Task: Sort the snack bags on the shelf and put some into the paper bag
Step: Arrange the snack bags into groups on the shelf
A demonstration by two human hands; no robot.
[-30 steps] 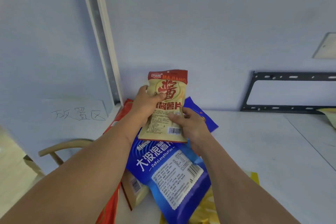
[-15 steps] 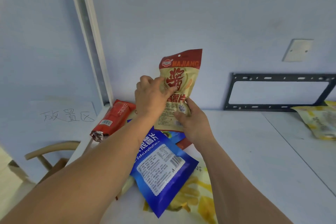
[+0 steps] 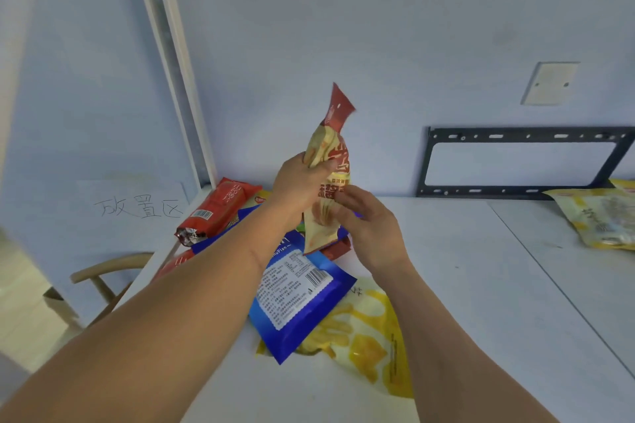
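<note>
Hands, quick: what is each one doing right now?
Left hand: grips the beige-and-red snack bag, held upright above the pile.
Right hand: fingers loosely extended beside the bag's lower part; no grip visible.

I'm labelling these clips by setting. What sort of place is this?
Probably a plain indoor room set up for a sorting exercise, not a shop: a bare TV wall bracket, a handwritten paper sign taped on the wall, and snack bags heaped on a white table.

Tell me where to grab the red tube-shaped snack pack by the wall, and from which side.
Grip the red pack around its middle, coming from above. It is long and narrow, lying propped on other bags with its crimped end nearest; that end looks too thin to hold firmly.
</note>
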